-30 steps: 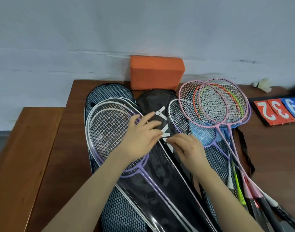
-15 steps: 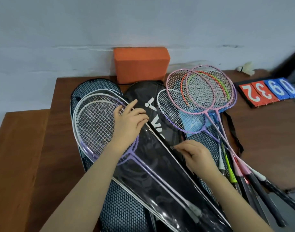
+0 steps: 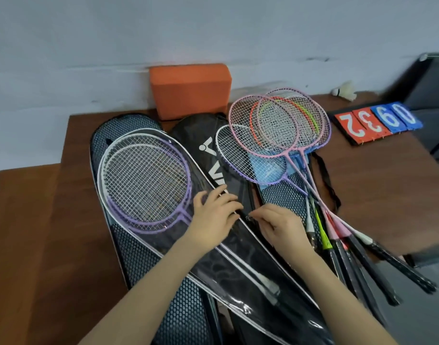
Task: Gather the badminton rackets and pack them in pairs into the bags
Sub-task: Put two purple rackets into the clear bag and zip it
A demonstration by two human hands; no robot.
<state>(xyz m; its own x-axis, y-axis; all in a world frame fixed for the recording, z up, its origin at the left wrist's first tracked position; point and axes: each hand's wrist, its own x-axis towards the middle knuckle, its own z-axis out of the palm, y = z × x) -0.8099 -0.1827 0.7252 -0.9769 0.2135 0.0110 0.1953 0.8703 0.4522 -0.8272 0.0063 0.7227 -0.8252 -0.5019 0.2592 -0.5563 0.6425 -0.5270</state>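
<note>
Right fingers: curled together, pinching a small dark zip pull at the edge of the clear-fronted racket bag.
Right hand: lies over the bag's right edge, wrist toward the viewer.
Left fingers: loosely spread and bent, tips pressing on the bag's white-piped edge; they hold nothing.
Left hand: rests on the clear front, just beside the throat of the rackets inside, close to the right hand.
Clear-fronted racket bag: lies slantwise on the table, head end up-left, handle end toward the viewer.
Packed pair: a purple-and-white racket and a white one, heads overlapping inside the clear bag, shafts running down-right under the plastic.
Mesh bag: under the clear bag, its rounded top showing up-left.
Black bag: lies between the clear bag and the loose rackets, white logo on it.
Loose rackets: pink, orange, yellow-green and purple frames piled on the right over another mesh bag, handles fanned down-right.
Orange block: against the wall, behind the bags.
Shuttlecock: far right corner of the table.
Score cards: red and blue numbers, right of the loose rackets.
Table: brown wood.
</note>
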